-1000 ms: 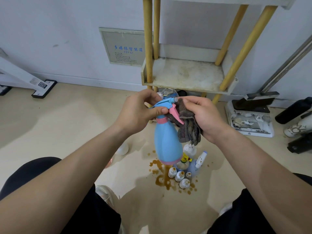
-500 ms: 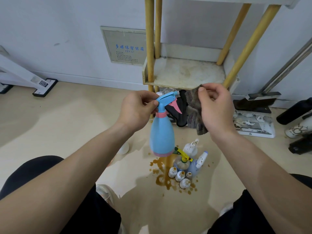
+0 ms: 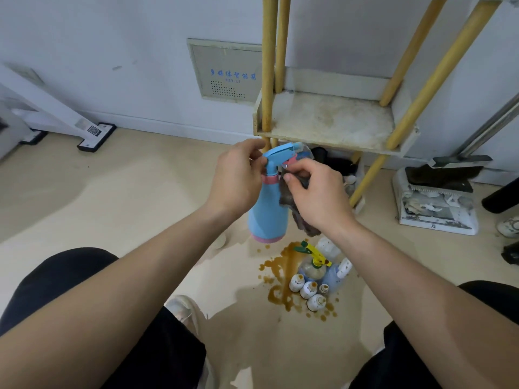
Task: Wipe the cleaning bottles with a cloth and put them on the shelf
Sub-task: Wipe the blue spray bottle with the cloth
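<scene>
Before the shelf (image 3: 331, 123): left hand (image 3: 238, 179) grips sprayer (image 3: 268, 214); right hand (image 3: 318, 199) clutches cloth (image 3: 302, 224) against it.
Left: shelving it; bottles (image 3: 311, 280) below the shelf.

A light-blue spray bottle (image 3: 268, 211) with pink collar, trigger and base band, and a mottled grey-brown cloth (image 3: 303, 223), show in front of the shelf (image 3: 331, 119). The shelf has yellow poles and an off-white board blotched with brownish stains. Nearer than the shelf, a dark brown spill (image 3: 280, 265) spatters the beige floor (image 3: 140, 197) beside small white bottles (image 3: 308, 289) and a yellow-and-green sprayer head (image 3: 314, 252). Left of the shelf, a grey wall panel (image 3: 227, 71) carries blue characters.
</scene>
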A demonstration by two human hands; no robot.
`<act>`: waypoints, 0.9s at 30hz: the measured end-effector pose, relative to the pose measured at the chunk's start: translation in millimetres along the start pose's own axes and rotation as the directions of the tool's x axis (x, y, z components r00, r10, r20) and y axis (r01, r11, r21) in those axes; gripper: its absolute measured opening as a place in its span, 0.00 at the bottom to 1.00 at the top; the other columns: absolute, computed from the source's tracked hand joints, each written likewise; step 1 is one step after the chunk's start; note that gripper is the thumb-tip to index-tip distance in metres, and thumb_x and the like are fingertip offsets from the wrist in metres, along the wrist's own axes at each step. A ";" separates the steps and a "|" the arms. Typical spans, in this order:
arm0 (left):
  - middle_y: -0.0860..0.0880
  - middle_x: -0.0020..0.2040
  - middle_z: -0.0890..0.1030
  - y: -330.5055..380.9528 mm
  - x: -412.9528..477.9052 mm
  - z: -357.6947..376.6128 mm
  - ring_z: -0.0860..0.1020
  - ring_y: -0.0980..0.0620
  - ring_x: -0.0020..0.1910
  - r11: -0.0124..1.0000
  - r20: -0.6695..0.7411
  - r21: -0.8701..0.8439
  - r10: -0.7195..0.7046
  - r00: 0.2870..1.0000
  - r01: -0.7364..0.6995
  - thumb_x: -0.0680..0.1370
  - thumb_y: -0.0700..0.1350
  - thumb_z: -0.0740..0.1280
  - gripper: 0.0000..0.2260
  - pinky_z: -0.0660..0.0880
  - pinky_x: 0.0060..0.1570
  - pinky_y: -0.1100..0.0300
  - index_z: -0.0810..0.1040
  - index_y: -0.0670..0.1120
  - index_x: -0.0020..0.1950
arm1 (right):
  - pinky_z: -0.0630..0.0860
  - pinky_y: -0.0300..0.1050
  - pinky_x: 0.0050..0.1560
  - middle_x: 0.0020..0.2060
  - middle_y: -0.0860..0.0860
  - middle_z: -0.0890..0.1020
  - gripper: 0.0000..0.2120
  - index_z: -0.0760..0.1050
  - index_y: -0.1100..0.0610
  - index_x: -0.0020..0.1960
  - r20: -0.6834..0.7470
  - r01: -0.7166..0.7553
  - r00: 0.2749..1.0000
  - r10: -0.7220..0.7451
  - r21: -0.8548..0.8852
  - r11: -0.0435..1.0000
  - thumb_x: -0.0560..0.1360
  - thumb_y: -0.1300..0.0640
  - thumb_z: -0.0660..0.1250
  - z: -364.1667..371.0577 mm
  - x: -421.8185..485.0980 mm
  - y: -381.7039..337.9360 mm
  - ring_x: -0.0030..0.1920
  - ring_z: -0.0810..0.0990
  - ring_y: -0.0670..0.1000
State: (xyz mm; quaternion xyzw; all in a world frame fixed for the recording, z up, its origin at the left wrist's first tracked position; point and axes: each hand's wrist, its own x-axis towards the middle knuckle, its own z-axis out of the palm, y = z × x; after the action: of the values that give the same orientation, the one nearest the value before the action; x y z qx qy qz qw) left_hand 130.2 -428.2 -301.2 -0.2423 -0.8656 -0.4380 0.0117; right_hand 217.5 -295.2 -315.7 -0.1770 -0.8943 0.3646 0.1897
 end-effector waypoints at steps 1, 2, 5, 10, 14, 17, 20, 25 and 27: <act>0.45 0.53 0.80 -3.4 -2.1 -5.0 0.79 0.48 0.50 0.996 0.021 0.074 0.039 0.999 -0.041 0.81 0.37 0.63 0.15 0.75 0.52 0.66 0.77 0.41 0.68 | 0.70 0.27 0.47 0.47 0.41 0.83 0.07 0.83 0.51 0.55 0.026 -0.011 1.000 0.011 0.025 1.000 0.79 0.55 0.69 3.0 -0.8 -2.1 0.48 0.78 0.40; 0.43 0.55 0.79 -8.5 -5.1 -10.3 0.78 0.45 0.52 0.986 0.043 0.144 0.073 0.996 -0.079 0.81 0.37 0.63 0.16 0.74 0.53 0.63 0.76 0.41 0.69 | 0.71 0.27 0.47 0.46 0.41 0.83 0.06 0.82 0.51 0.55 0.054 -0.011 0.999 0.009 0.039 0.999 0.79 0.55 0.69 7.8 -2.8 -5.1 0.47 0.78 0.40; 0.42 0.58 0.76 -31.2 -15.9 -28.2 0.78 0.41 0.54 0.947 0.104 0.304 0.077 0.992 -0.105 0.82 0.39 0.64 0.17 0.73 0.54 0.52 0.75 0.42 0.70 | 0.75 0.42 0.50 0.45 0.45 0.84 0.02 0.81 0.49 0.50 0.141 0.008 0.990 -0.015 0.050 0.999 0.79 0.55 0.70 28.6 -8.7 -17.0 0.50 0.81 0.48; 0.46 0.53 0.78 -74.2 -37.7 -57.8 0.77 0.44 0.49 0.918 0.191 0.394 -0.119 0.974 0.035 0.76 0.44 0.71 0.14 0.74 0.50 0.51 0.81 0.46 0.61 | 0.79 0.49 0.54 0.45 0.44 0.84 0.03 0.81 0.49 0.51 0.311 -0.004 0.950 0.001 0.008 1.000 0.79 0.53 0.69 69.4 -13.3 -26.3 0.51 0.81 0.49; 0.52 0.47 0.82 -114.7 -61.1 -54.8 0.79 0.49 0.45 0.878 0.170 0.403 -0.349 0.921 0.259 0.71 0.50 0.74 0.11 0.78 0.44 0.51 0.83 0.53 0.53 | 0.79 0.49 0.53 0.46 0.46 0.84 0.04 0.81 0.50 0.52 0.435 0.009 0.900 0.023 -0.071 0.997 0.79 0.53 0.68 98.4 -18.7 -18.2 0.50 0.81 0.50; 0.54 0.47 0.82 -149.5 -79.4 -39.2 0.79 0.49 0.44 0.804 0.116 0.487 -0.446 0.887 0.341 0.71 0.54 0.73 0.11 0.74 0.36 0.57 0.82 0.56 0.53 | 0.78 0.48 0.50 0.46 0.47 0.84 0.04 0.80 0.49 0.52 0.508 0.047 0.860 0.046 -0.169 0.984 0.79 0.52 0.67 120.9 -25.8 -2.9 0.50 0.81 0.53; 0.52 0.52 0.81 -183.7 -92.7 -20.9 0.80 0.48 0.52 0.790 0.063 0.476 -0.470 0.881 0.387 0.72 0.51 0.72 0.10 0.69 0.35 0.58 0.81 0.54 0.53 | 0.80 0.51 0.53 0.49 0.49 0.84 0.05 0.80 0.49 0.53 0.561 0.036 0.820 0.110 -0.241 0.970 0.79 0.52 0.66 141.6 -32.7 13.4 0.51 0.81 0.54; 0.54 0.60 0.81 -236.8 -104.6 1.6 0.79 0.48 0.61 0.791 -0.008 0.416 -0.490 0.871 0.449 0.75 0.52 0.72 0.06 0.65 0.32 0.61 0.80 0.50 0.47 | 0.80 0.51 0.53 0.49 0.49 0.84 0.05 0.80 0.50 0.52 0.599 0.034 0.785 0.161 -0.301 0.953 0.80 0.52 0.65 164.5 -36.4 35.0 0.51 0.80 0.54; 0.52 0.57 0.81 -253.1 -107.8 10.2 0.80 0.47 0.48 0.770 -0.039 0.406 -0.524 0.851 0.493 0.76 0.53 0.71 0.08 0.69 0.34 0.59 0.80 0.50 0.49 | 0.79 0.50 0.52 0.50 0.49 0.83 0.05 0.79 0.50 0.51 0.612 0.031 0.772 0.172 -0.307 0.951 0.80 0.52 0.64 170.2 -36.4 42.3 0.52 0.80 0.54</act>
State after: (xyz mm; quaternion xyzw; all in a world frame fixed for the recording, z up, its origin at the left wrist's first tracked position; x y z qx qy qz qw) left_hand 118.6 -590.8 -523.0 -0.0079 -0.9693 -0.2282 -0.0911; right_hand 176.9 -382.9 -466.5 -0.1048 -0.9430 0.2698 -0.1644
